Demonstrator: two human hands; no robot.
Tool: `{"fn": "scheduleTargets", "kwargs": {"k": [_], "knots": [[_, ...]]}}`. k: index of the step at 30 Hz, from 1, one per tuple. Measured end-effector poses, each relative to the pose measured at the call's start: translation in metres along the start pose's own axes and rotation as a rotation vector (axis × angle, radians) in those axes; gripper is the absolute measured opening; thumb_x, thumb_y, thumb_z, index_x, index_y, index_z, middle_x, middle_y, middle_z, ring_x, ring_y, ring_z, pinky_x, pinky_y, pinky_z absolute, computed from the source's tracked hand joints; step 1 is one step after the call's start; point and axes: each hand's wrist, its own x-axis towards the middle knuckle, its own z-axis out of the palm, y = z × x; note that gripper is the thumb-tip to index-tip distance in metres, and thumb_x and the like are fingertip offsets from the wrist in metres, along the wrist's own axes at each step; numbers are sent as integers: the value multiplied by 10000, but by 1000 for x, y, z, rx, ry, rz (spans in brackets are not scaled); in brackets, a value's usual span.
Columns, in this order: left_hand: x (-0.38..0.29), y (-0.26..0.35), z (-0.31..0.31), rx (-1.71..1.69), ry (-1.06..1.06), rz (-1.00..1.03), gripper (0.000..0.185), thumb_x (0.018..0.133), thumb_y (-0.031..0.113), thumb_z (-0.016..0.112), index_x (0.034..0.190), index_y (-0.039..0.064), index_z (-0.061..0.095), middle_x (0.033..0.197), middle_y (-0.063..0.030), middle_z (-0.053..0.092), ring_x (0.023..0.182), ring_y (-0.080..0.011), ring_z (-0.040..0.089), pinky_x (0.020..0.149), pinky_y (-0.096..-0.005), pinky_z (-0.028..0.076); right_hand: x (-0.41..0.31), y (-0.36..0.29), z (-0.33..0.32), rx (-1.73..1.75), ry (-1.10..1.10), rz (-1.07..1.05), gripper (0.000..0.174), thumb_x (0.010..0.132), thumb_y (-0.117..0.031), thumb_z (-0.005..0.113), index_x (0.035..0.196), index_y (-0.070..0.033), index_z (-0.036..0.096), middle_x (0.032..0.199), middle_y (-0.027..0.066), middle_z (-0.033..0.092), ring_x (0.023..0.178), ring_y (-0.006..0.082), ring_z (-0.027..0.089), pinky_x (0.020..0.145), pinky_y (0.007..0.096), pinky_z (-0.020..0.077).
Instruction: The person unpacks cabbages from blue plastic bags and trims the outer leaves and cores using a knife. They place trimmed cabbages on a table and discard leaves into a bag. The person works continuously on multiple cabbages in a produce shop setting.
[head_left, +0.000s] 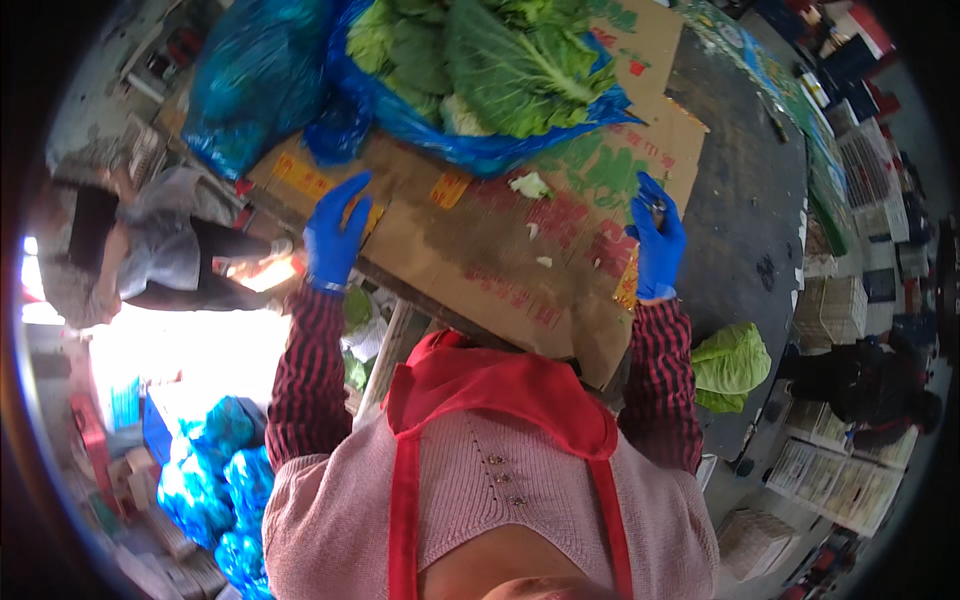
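Note:
My left hand (334, 236), in a blue glove, is raised over the left edge of a flattened cardboard sheet (442, 255). Its fingers are apart and nothing is in it. At the cardboard's right side is my right hand (660, 244), also gloved, with its fingers curled around a small dark object (658, 212), perhaps a tool's handle; most of it is hidden. Beyond both hands, an open blue plastic bag (480, 154) holds leafy green cabbages (517, 75). A torn piece of pale leaf (531, 185) and several small scraps lie on the cardboard between my hands.
A filled, closed blue bag (259, 82) stands at the far left. One green cabbage (731, 364) sits on the dark tabletop (742, 195) by my right forearm. More blue bags (199, 480) are on the floor at left. One person (150, 232) is at left, another (862, 382) at right near crates (832, 472).

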Motion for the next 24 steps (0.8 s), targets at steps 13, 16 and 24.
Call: {"fn": "scheduleTargets", "kwargs": {"k": [13,16,24], "knots": [[193,71,195,203,64,5,292,847,292,682,922,12,654,889,-210,645,794,-343,614,731,-388,471,146,23,72,116,-85,338,254,831,-163,701,1033,-67,581,755,26,596,480,116,538,422,242,414],[165,73,192,-228,227,165,193,859,192,659,912,7,649,916,-165,664,778,-313,616,694,-393,465,133,37,81,242,-103,448,215,831,-130,691,991,-54,570,756,29,591,498,125,537,427,259,426],[80,72,55,-490,18,-303,161,874,53,592,1010,-11,649,1012,-95,668,899,-156,609,794,-294,479,3,-7,101,259,-361,481,367,831,-74,688,1175,-25,570,893,29,636,624,80,563,530,244,493]]}}
